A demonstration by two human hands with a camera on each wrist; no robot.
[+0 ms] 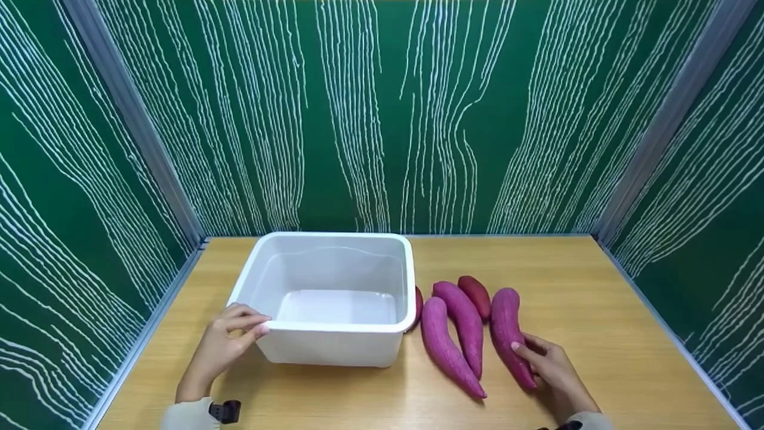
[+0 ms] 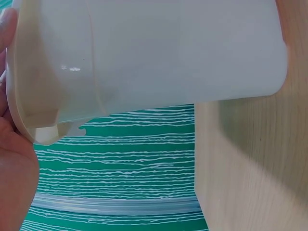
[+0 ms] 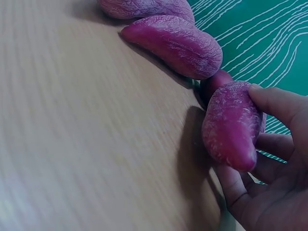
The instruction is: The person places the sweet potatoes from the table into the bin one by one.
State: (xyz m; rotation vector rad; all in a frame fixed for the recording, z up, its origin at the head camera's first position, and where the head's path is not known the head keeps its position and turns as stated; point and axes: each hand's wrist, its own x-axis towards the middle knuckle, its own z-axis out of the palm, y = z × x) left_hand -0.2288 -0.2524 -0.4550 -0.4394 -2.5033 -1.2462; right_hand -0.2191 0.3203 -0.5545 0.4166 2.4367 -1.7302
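In the head view my left hand (image 1: 222, 341) pinches the near left corner of the rim of a white plastic tub (image 1: 334, 347). The left wrist view shows the outer wall of the tub (image 2: 183, 53), with fingers at its rim. My right hand (image 1: 555, 367) grips a long purple sweet potato (image 1: 506, 325), thumb on one side and fingers on the other. In the right wrist view this sweet potato (image 3: 231, 127) has its tapered end toward the camera. Left of it lie two more purple sweet potatoes, a nearer one (image 1: 444, 349) and a farther one (image 1: 464, 316).
A dark red sweet potato (image 1: 476, 294) lies behind the purple ones. Another dark red one (image 1: 417, 307) is partly hidden by the tub's right side. The wooden table (image 1: 597, 298) is bordered by green panels (image 1: 507, 149) with white wavy lines.
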